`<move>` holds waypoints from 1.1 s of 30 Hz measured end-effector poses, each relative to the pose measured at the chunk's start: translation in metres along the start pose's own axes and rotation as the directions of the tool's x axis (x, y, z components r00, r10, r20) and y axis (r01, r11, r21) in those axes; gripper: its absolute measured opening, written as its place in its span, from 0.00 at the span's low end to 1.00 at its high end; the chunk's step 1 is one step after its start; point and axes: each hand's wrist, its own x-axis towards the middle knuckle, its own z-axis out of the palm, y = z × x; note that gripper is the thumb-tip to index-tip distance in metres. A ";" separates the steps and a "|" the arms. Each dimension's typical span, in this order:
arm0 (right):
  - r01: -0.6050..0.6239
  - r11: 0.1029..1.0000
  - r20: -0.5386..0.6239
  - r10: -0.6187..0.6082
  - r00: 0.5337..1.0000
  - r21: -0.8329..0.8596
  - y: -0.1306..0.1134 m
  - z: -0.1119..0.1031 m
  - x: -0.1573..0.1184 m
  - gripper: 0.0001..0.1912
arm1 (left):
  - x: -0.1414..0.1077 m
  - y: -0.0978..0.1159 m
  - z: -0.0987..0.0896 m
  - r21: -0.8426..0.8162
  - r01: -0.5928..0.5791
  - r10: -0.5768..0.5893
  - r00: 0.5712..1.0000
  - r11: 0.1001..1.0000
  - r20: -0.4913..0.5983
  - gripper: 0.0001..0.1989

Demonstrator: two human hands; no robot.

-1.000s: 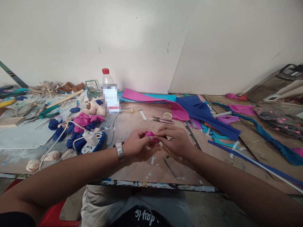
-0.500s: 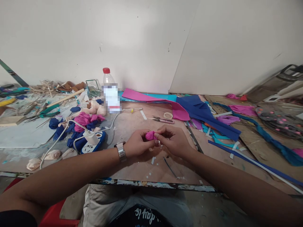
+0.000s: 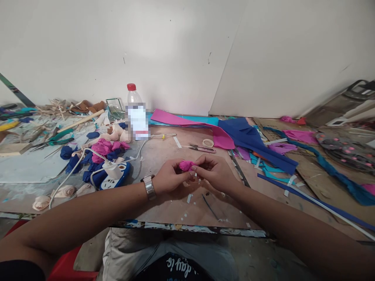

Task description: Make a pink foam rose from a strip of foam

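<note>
Between my two hands is a small pink crepe-paper rose, held just above the board at the front of the table. My left hand is closed round its left side, thumb below and fingers partly hidden behind. From the right, my right hand pinches the rose's edge between thumb and fingers. Behind the hands lie thread snips and a roll of tape. A pink paper strip and dark blue paper lie farther back.
On the left, pink paper flowers and dark blue ones lie beside a power strip with a white cable. A red-capped bottle stands near the wall. Pliers and wood sticks lie far left; paper scraps are on the right.
The pink rose has turned slightly in my fingers and shows more of its coiled face. Both hands stay in nearly the same place.
</note>
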 end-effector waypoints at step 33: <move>0.371 0.830 0.116 -0.357 0.927 -0.415 0.007 -0.011 0.002 0.07 | 0.004 0.003 -0.002 -0.213 0.051 -0.069 0.995 0.976 -0.075 0.24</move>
